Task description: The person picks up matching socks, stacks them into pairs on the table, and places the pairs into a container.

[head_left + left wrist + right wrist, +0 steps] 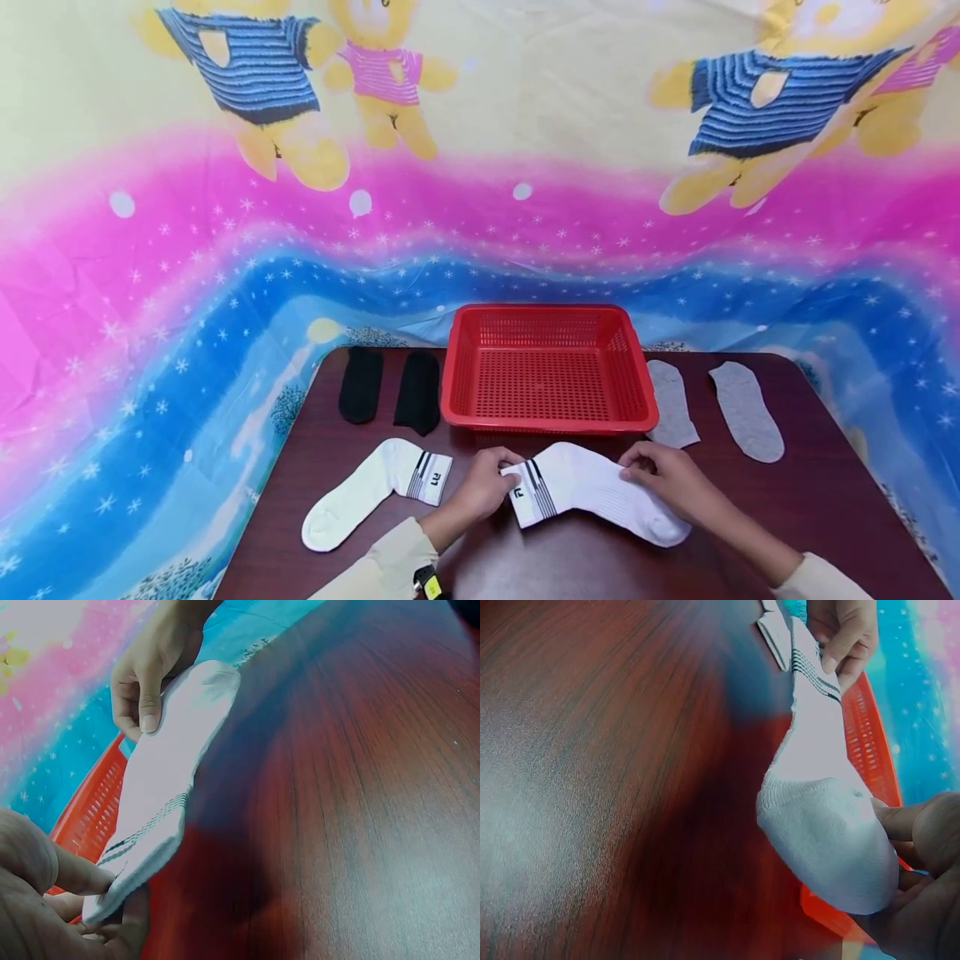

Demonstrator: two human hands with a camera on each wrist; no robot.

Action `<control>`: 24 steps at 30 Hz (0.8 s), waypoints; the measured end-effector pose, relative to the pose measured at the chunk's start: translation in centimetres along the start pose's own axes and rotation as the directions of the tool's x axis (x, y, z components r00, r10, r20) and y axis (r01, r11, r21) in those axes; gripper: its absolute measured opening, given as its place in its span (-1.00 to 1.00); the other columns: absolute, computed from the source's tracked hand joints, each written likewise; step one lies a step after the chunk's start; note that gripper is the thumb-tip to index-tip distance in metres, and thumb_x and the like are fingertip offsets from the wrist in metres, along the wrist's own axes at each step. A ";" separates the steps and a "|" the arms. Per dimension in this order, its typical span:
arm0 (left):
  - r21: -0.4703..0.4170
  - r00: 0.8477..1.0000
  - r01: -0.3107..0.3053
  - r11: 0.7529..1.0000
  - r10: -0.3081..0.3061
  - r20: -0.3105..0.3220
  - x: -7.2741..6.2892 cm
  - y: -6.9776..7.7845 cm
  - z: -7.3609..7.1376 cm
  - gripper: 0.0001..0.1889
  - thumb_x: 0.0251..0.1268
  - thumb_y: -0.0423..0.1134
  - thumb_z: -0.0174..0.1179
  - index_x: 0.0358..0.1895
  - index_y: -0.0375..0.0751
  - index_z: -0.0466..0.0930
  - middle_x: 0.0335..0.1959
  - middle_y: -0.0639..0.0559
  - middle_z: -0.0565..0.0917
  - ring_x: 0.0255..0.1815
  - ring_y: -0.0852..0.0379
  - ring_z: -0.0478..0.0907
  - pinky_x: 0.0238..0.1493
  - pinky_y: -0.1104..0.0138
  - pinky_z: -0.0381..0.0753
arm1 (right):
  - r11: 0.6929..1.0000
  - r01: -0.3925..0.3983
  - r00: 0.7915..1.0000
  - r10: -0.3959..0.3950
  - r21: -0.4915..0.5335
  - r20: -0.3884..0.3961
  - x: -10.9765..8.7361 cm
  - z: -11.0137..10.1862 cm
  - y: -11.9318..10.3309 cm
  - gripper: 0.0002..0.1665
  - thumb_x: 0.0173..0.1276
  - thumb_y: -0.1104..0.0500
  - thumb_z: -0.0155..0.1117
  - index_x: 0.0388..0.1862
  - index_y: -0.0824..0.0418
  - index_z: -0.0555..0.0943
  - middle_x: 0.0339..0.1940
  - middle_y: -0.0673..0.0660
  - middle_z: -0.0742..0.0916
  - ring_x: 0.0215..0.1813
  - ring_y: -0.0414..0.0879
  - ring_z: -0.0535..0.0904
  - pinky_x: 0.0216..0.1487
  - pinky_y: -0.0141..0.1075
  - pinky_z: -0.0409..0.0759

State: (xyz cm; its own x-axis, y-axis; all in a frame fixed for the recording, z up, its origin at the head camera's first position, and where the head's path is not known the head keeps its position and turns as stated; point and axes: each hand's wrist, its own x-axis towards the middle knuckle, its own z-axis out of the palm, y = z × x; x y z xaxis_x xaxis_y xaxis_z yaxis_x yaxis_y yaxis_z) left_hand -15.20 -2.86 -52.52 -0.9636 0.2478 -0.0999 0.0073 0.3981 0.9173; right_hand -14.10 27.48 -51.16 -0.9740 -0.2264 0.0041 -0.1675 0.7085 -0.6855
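A white sock [592, 487] with black stripes at its cuff is stretched between both hands, over the front part of the table. My left hand [489, 483] pinches the cuff end between thumb and fingers; the left wrist view shows the thumb on the sock's striped cuff [142, 840]. Toward the toe, my right hand [663, 475] pinches the sock's upper edge. In the right wrist view the rounded toe [832, 847] hangs beside the right fingers. A matching white sock [360, 492] lies flat on the table to the left.
Behind the hands stands a red plastic basket [551, 425] with mesh walls. Two black socks [362, 385] lie left of it. On its right are two grey socks [746, 412], the nearer one partly behind the basket rim. A patterned cloth [480, 217] hangs behind the dark wooden table [832, 517].
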 end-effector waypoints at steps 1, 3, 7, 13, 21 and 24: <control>0.001 1.000 0.001 1.000 -0.001 -0.003 0.0 -0.1 0.0 -0.81 0.18 -0.61 0.22 -0.14 -0.47 0.69 -0.26 -0.18 0.74 -0.25 0.13 0.59 -0.24 0.38 0.57 | 1.000 0.006 1.000 -0.006 -0.003 -0.002 0.1 0.1 0.0 -0.94 0.32 0.18 0.45 -0.27 0.05 0.70 -0.43 -0.13 0.67 -0.37 -0.40 0.46 -0.30 -0.42 0.50; 0.002 1.000 -0.003 1.000 0.003 -0.008 0.0 -0.4 -0.1 -0.81 0.17 -0.62 0.21 -0.15 -0.47 0.69 -0.27 -0.18 0.73 -0.26 0.12 0.60 -0.25 0.38 0.57 | 1.000 0.009 1.000 -0.009 -0.009 -0.001 0.2 0.4 0.0 -0.93 0.31 0.19 0.45 -0.27 0.06 0.70 -0.43 -0.13 0.66 -0.37 -0.40 0.46 -0.31 -0.42 0.49; 0.007 1.000 -0.006 1.000 0.007 -0.017 -0.1 -0.8 -0.3 -0.81 0.16 -0.62 0.21 -0.16 -0.48 0.69 -0.28 -0.20 0.73 -0.25 0.09 0.61 -0.24 0.37 0.57 | 1.000 -0.005 1.000 0.005 -0.012 0.006 0.5 0.9 0.0 -0.94 0.31 0.20 0.44 -0.27 0.07 0.70 -0.42 -0.12 0.67 -0.36 -0.39 0.46 -0.30 -0.41 0.49; 0.014 1.000 0.001 1.000 0.000 -0.029 -0.2 -1.4 -0.5 -0.81 0.14 -0.64 0.20 -0.18 -0.49 0.67 -0.31 -0.19 0.71 -0.30 0.11 0.58 -0.27 0.40 0.55 | 1.000 0.010 1.000 -0.010 -0.018 0.008 0.8 1.9 0.0 -0.92 0.30 0.19 0.45 -0.29 0.05 0.69 -0.42 -0.14 0.66 -0.35 -0.42 0.46 -0.29 -0.42 0.50; 0.092 0.999 0.026 0.995 -0.021 -0.050 -0.2 -2.0 -0.3 -0.84 0.13 -0.62 0.21 -0.24 -0.42 0.66 -0.33 -0.13 0.69 -0.29 0.13 0.54 -0.25 0.32 0.56 | 0.999 0.025 1.000 -0.025 -0.029 0.002 1.0 2.9 0.1 -0.90 0.27 0.18 0.48 -0.32 0.05 0.69 -0.43 -0.13 0.66 -0.36 -0.41 0.47 -0.29 -0.41 0.50; 0.107 0.998 0.040 0.993 -0.035 -0.050 -0.3 -2.2 -0.4 -0.85 0.14 -0.61 0.22 -0.23 -0.42 0.66 -0.32 -0.13 0.70 -0.27 0.13 0.55 -0.23 0.29 0.57 | 1.000 0.019 1.000 -0.019 -0.025 0.003 1.0 3.3 0.2 -0.90 0.27 0.17 0.48 -0.32 0.05 0.68 -0.42 -0.12 0.66 -0.35 -0.41 0.48 -0.29 -0.42 0.51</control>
State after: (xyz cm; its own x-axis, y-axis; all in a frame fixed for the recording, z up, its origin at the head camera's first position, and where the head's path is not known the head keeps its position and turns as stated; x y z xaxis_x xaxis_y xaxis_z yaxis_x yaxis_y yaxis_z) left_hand -15.07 -4.10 -54.34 -0.9755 0.1894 -0.1122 -0.0024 0.5003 0.8659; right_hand -14.61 25.19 -53.65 -0.9703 -0.2413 0.0151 -0.1896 0.7205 -0.6670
